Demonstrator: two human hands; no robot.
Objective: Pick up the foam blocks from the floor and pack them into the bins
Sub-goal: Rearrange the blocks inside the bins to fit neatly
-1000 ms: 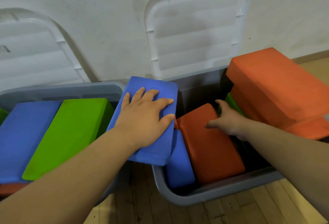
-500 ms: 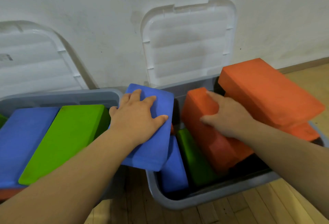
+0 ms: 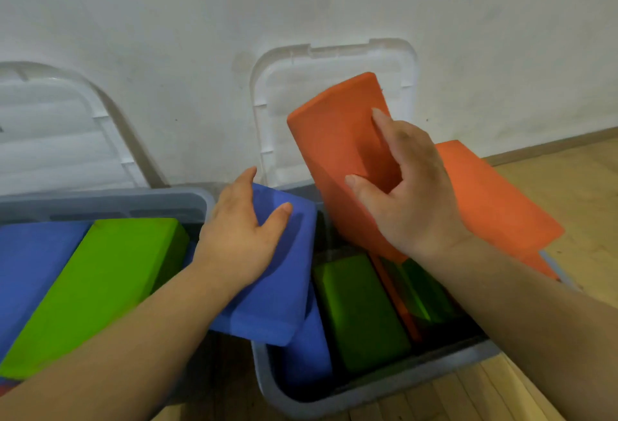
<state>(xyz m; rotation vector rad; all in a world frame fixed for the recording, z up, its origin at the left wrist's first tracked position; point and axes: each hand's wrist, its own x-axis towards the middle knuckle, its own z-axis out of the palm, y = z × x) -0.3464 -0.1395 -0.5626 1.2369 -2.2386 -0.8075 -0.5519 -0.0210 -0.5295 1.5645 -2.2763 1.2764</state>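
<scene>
Orange block [image 3: 337,153], tilted at frame centre-right, is gripped by the right hand [image 3: 406,193], thumb on the near face and fingers wrapped over its right edge, above the right bin [image 3: 334,397]. Left hand [image 3: 239,236] lies flat, fingers spread, on a blue block [image 3: 281,293] bridging both bins. Green blocks [image 3: 359,313] lie in the right bin. Left bin [image 3: 100,200] holds a green slab [image 3: 100,287].

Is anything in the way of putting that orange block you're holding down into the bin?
Partly. The right hand holds the orange block over the right bin, where green blocks already cover much of the bottom.
</scene>
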